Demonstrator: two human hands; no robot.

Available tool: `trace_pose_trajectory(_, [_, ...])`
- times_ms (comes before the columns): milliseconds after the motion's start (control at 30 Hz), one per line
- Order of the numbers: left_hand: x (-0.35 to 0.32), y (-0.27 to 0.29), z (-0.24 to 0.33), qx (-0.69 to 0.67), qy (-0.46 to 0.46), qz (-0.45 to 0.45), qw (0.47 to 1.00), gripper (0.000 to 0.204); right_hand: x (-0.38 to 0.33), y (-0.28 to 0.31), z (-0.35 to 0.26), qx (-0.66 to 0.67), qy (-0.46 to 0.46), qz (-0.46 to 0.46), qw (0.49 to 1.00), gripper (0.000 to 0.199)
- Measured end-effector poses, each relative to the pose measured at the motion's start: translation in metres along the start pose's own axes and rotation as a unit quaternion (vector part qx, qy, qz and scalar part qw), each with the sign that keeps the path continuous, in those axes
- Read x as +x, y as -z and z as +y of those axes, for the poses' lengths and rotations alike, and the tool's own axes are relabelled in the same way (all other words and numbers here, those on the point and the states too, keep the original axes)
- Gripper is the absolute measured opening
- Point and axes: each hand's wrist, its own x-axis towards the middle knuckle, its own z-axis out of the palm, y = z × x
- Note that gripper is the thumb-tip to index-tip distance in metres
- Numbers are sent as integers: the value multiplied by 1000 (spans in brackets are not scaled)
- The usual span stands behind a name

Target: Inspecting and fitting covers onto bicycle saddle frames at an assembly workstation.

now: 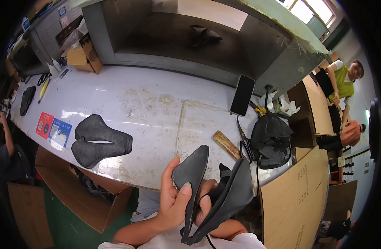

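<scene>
Saddle-shaped piece [236, 195] is at the near edge of my table [153, 95], left hand [173, 207] pinching one wing, right hand [204, 207], partly hidden, curled at the other; open room separates it from one flat black pad [100, 155] and one phone [242, 95].

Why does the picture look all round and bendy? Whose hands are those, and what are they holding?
There's no robot here! A person wears a wide, bendy-looking fisheye camera on their head. It looks down, so you see almost what they see, and straight edges curve.

Their bare left hand and bare right hand hold a black, smooth, two-winged piece shaped like a V.

On the shiny white table lies a flat black saddle-shaped piece with a slit. Towards the right are a black rectangular phone, a worn brown tool handle, black metal scissors and a dark, partly mesh bundle.
</scene>
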Motion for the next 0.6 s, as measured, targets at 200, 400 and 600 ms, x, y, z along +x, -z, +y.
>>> trace_pose_trajectory(200, [1, -1, -5, 79, -61, -17, 995, 64, 16, 6, 11, 26, 8, -27, 999, 20])
trace_pose_trajectory(400, [-2, 2, -2, 159, -120, -28, 980, 65, 27, 20, 15, 55, 12, -104, 993, 19])
trace_pose_trajectory(600, [1, 21, 18, 117, -17, -84, 989, 66, 40, 37, 18, 88, 13, -184, 979, 20])
